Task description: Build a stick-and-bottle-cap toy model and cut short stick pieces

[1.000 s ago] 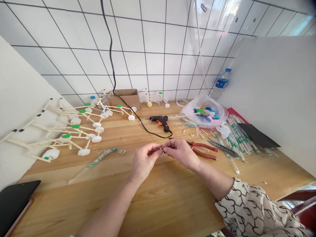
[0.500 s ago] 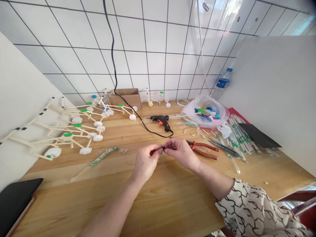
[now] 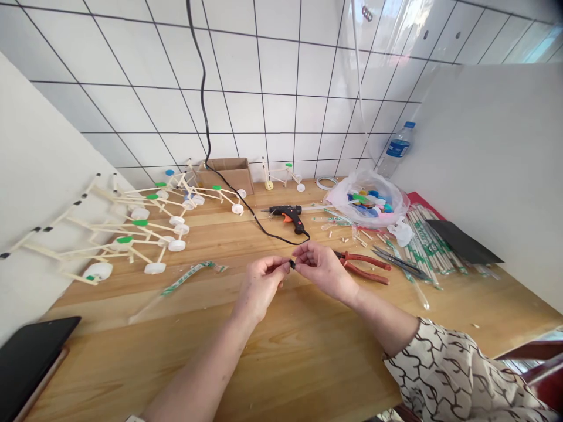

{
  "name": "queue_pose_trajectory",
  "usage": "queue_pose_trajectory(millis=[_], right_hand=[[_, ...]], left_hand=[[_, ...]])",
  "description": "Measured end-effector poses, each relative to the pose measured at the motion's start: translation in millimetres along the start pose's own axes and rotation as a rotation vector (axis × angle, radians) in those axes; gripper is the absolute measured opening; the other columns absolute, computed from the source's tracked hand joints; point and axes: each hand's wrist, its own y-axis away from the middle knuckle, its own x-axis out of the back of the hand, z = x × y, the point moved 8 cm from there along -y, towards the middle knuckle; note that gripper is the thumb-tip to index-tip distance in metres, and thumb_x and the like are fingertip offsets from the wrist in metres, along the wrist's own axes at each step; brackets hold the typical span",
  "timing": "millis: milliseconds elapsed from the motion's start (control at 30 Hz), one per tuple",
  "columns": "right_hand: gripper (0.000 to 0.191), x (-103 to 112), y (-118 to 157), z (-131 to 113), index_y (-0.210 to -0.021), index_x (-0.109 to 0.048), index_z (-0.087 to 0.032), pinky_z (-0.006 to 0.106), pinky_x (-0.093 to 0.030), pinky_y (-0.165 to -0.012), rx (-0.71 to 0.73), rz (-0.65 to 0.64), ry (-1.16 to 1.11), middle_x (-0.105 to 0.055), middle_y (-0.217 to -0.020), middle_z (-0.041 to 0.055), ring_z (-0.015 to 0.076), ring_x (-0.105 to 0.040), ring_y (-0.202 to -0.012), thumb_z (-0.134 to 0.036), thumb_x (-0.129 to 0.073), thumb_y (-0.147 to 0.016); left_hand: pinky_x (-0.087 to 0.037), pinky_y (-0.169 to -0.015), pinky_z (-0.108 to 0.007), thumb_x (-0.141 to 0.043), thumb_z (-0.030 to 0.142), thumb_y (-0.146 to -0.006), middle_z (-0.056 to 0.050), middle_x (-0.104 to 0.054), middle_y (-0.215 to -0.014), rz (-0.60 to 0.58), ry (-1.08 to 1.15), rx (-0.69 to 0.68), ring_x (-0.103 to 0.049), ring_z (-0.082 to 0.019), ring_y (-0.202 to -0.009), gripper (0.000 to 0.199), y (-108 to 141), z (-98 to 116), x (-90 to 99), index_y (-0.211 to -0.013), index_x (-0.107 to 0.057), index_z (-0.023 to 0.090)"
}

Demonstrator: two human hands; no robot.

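Observation:
A small black piece (image 3: 292,264), too small to identify, is pinched between both hands above the middle of the wooden table. My left hand (image 3: 263,285) grips it from the left with thumb and fingers closed. From the other side, the fingertips of my right hand (image 3: 324,271) close on the same piece. Just beyond my right hand lie red-handled pliers (image 3: 364,265), their jaws partly hidden by it. A black glue gun (image 3: 288,215) rests on its side farther back, a clear glue stick in its rear.
Several stick-built bicycle models (image 3: 141,223) with white cap wheels stand at left. A plastic bag of bottle caps (image 3: 369,202), scissors (image 3: 400,262), wrapped sticks (image 3: 433,246) and black paper (image 3: 464,241) lie at right. A black cord (image 3: 203,99) hangs across the back; a tablet-like device (image 3: 35,357) lies front left.
Both hands stay together at nearly the same spot. The fingers have shifted slightly, and more of the black piece shows between them. The camera view has moved a little.

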Motion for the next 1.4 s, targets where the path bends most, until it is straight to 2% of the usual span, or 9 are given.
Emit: queue_pose_trajectory(millis=[100, 233, 333, 433, 567, 700, 867, 1067, 1400], right_hand=[[0.017, 2.3, 0.0, -2.3, -0.082, -0.053, -0.016, 0.025, -0.044, -0.061, 0.017, 0.0, 0.01, -0.056, -0.067, -0.0009, 0.0108, -0.054, -0.064, -0.01, -0.055, -0.066], [0.013, 14.4, -6.0, -12.0, -0.08, -0.054, -0.017, 0.025, -0.046, -0.062, 0.095, 0.05, 0.059, -0.058, -0.067, -0.0006, 0.0117, -0.056, -0.065, -0.016, -0.055, -0.067], [0.009, 27.6, -21.0, -21.8, -0.08, -0.056, -0.016, 0.024, -0.047, -0.064, 0.139, 0.12, 0.302, -0.062, -0.071, 0.0013, 0.0121, -0.058, -0.068, -0.019, -0.053, -0.072], [0.012, 39.7, -46.1, -25.7, -0.083, -0.059, -0.016, 0.021, -0.045, -0.065, 0.082, 0.196, 0.673, -0.066, -0.081, 0.0033, 0.012, -0.06, -0.072, -0.02, -0.051, -0.075], [0.015, 45.4, -82.4, -23.8, -0.081, -0.062, -0.015, 0.026, -0.043, -0.067, 0.007, 0.24, 0.851, -0.067, -0.082, 0.0073, 0.0186, -0.061, -0.079, -0.024, -0.051, -0.076], [0.028, 39.3, -107.6, -15.0, -0.082, -0.066, -0.013, 0.029, -0.043, -0.07, -0.081, 0.226, 0.986, -0.068, -0.088, 0.0137, 0.0252, -0.062, -0.087, -0.038, -0.054, -0.076], [0.042, 30.1, -120.8, -7.0, -0.096, -0.066, -0.013, 0.03, -0.044, -0.072, -0.179, 0.191, 1.051, -0.066, -0.099, 0.017, 0.0279, -0.061, -0.094, -0.046, -0.057, -0.073], [0.033, 28.2, -126.6, -2.1, -0.098, -0.065, -0.015, 0.026, -0.044, -0.068, -0.23, 0.131, 1.061, -0.067, -0.1, 0.013, 0.025, -0.063, -0.091, -0.037, -0.056, -0.075], [0.029, 37.8, -118.3, -4.8, -0.098, -0.059, -0.009, 0.031, -0.043, -0.073, -0.166, 0.246, 0.974, -0.066, -0.095, 0.0171, 0.0264, -0.062, -0.089, -0.027, -0.041, -0.082]], left_hand=[[-0.035, -0.047, -0.021, -0.072, 0.023, -0.055, -0.002, -0.062, -0.059, 0.049, 0.148, 0.071, -0.045, -0.008, -0.05, 0.016, -1.1, -3.4, 3.7, -0.067, -0.07, 0.013], [-0.036, -0.047, -0.021, -0.076, 0.024, -0.047, -0.003, -0.063, -0.057, 0.104, 0.266, 0.125, -0.046, -0.008, -0.048, 0.022, -2.3, -5.6, 7.9, -0.064, -0.071, 0.012], [-0.036, -0.047, -0.022, -0.077, 0.024, -0.045, -0.003, -0.063, -0.057, 0.143, 0.332, 0.148, -0.046, -0.008, -0.047, 0.024, -4.4, -9.7, 11.6, -0.065, -0.071, 0.012], [-0.036, -0.047, -0.021, -0.077, 0.022, -0.045, -0.003, -0.064, -0.058, 0.185, 0.39, 0.134, -0.048, -0.007, -0.047, 0.024, -7.2, -11.4, 16.8, -0.065, -0.071, 0.012], [-0.037, -0.047, -0.021, -0.079, 0.022, -0.043, -0.003, -0.063, -0.055, 0.216, 0.471, 0.098, -0.049, -0.008, -0.047, 0.023, -9.2, -7.7, 21.7, -0.062, -0.07, 0.013], [-0.037, -0.047, -0.02, -0.08, 0.022, -0.04, -0.002, -0.063, -0.053, 0.226, 0.551, 0.1, -0.048, -0.007, -0.046, 0.024, -10.8, -6.8, 23.8, -0.06, -0.07, 0.013], [-0.038, -0.046, -0.019, -0.081, 0.021, -0.039, -0.002, -0.063, -0.053, 0.229, 0.627, 0.098, -0.048, -0.006, -0.046, 0.026, -15.0, -10.6, 26.8, -0.061, -0.07, 0.012], [-0.04, -0.048, -0.019, -0.081, 0.019, -0.04, -0.003, -0.063, -0.055, 0.234, 0.669, 0.095, -0.049, -0.006, -0.047, 0.026, -17.6, -12.1, 29.9, -0.062, -0.07, 0.012], [-0.041, -0.049, -0.019, -0.081, 0.018, -0.041, -0.003, -0.063, -0.056, 0.231, 0.701, 0.096, -0.05, -0.006, -0.048, 0.026, -17.9, -11.5, 28.8, -0.063, -0.07, 0.011]])
